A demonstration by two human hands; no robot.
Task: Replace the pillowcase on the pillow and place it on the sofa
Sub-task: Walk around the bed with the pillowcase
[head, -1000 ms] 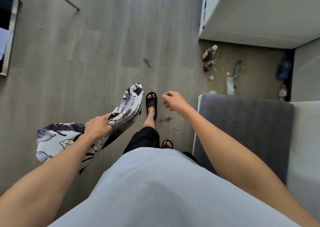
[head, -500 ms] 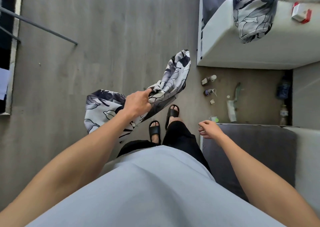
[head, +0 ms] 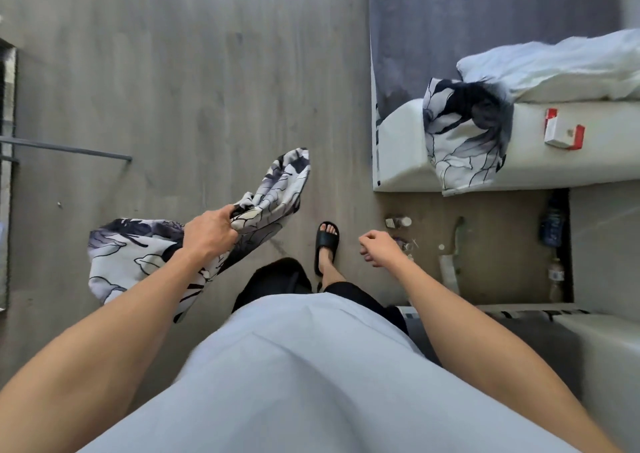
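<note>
The pillowcase is a limp fabric sleeve with a white ground and a printed pattern of dark navy and grey leaf shapes outlined in black. It hangs above the wooden floor, bunched and creased at the middle. The left hand grips it at that bunched middle, with the fingers curled round the fabric and the knuckles turned up toward the camera. From the grip, one end rises up and to the right to a point near the centre of the view; the other, wider end drops down and to the left, below the left forearm. The long axis therefore runs diagonally from lower left to upper right. The right hand holds nothing; its fingers are loosely curled, and it hangs above the floor just right of a foot in a black slide sandal. At upper right, the white pillow lies on the sofa, resting on top of the white arm. A second patterned pillowcase of the same print drapes over that arm, touching the corner of the pillow. A red and white box sits on the arm, just right of the draped fabric.
</note>
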